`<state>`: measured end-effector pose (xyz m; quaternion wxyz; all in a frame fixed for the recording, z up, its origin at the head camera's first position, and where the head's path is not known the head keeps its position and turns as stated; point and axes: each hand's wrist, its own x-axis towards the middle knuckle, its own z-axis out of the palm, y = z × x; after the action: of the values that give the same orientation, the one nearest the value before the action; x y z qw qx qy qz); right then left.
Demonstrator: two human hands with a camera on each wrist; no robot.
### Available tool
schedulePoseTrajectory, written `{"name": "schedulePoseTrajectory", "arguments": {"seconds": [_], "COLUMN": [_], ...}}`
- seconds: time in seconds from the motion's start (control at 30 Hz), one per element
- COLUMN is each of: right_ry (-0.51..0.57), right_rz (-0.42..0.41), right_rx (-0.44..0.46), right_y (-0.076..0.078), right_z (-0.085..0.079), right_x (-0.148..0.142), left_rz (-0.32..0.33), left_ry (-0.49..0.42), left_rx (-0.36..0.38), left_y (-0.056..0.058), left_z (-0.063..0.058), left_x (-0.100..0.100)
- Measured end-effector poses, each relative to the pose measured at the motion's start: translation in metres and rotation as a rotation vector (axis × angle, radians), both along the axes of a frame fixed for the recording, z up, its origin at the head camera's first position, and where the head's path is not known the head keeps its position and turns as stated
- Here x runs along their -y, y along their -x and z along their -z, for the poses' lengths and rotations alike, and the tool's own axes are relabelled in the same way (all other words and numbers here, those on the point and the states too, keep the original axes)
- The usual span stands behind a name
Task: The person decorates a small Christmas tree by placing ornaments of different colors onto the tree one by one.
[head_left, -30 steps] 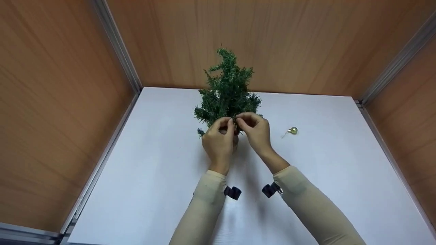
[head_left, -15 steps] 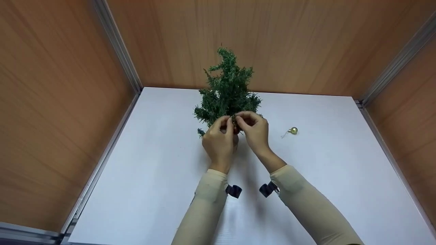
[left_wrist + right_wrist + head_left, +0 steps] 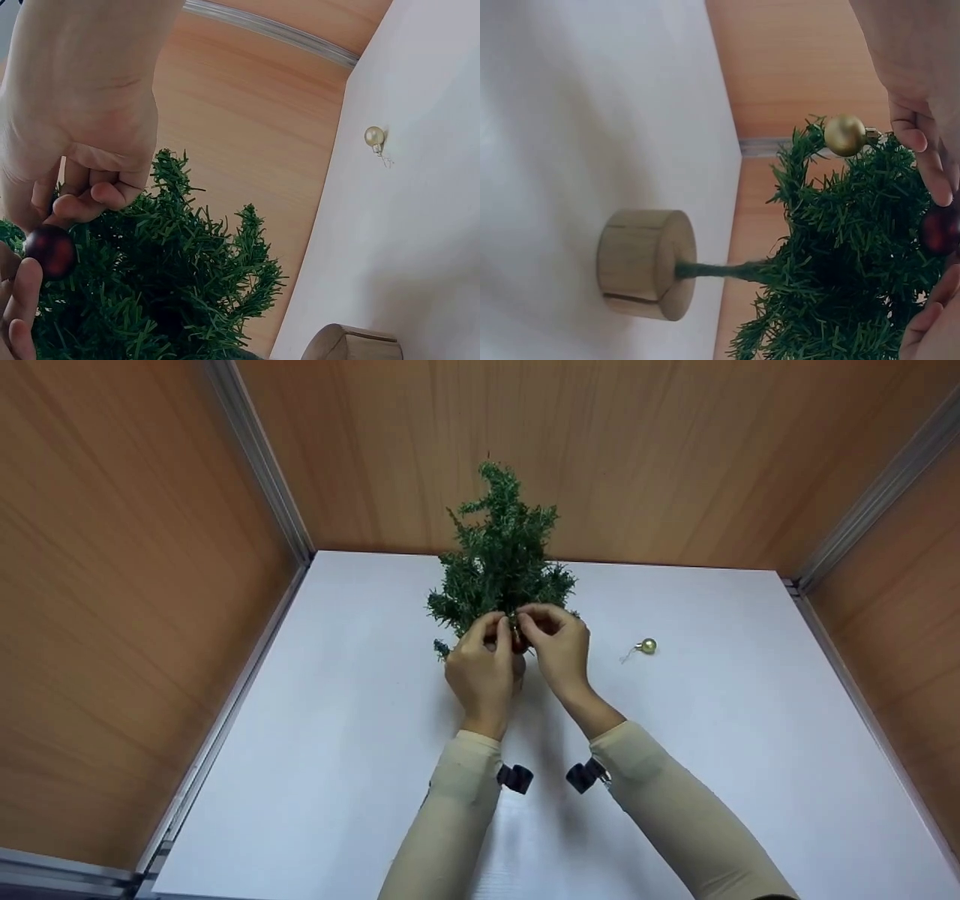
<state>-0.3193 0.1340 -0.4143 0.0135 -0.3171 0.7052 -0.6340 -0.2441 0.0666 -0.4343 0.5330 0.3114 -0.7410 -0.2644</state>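
Observation:
A small artificial Christmas tree [image 3: 504, 544] stands at the back of the white table, upright on a round wooden base [image 3: 634, 259]. Both hands meet in front of its lower branches. My left hand [image 3: 480, 671] and my right hand [image 3: 564, 652] each pinch with thumb and forefinger at the top of a dark red bauble [image 3: 52, 253]. The bauble hangs between the fingertips, against the green needles. Its loop and the exact grip on it are mostly hidden by the fingers. On the tree's left side hangs a gold bauble [image 3: 846, 135].
Another gold bauble [image 3: 646, 646] with a thin thread lies on the white table [image 3: 720, 735], to the right of the tree. Wood-grain panels [image 3: 637, 450] enclose the table at the back and both sides, with metal strips along the corners.
Both hands stay at the same branch and have risen very slightly. The right forearm has drifted a little to the left. The tree and the loose gold bauble look unchanged.

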Motion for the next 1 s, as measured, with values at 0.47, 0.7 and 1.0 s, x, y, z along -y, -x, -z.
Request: {"name": "schedulePoseTrajectory", "arguments": {"seconds": [0.47,0.7,1.0], "right_ry": [-0.088,-0.072,-0.083], "right_rz": [0.033,0.012,-0.016], "right_rx": [-0.051,-0.060,-0.072], "right_y": [-0.003,-0.003,-0.004], "right_z": [0.000,0.003,0.005], "right_x": [0.001,0.000,-0.003], "left_rz": [-0.021,-0.024,-0.018], "left_ry": [0.043,0.049,0.055], "left_rx": [0.057,0.064,0.079], "left_y": [-0.002,-0.003,-0.005], "left_z": [0.006,0.008,0.010], "left_x": [-0.002,-0.003,-0.004]}}
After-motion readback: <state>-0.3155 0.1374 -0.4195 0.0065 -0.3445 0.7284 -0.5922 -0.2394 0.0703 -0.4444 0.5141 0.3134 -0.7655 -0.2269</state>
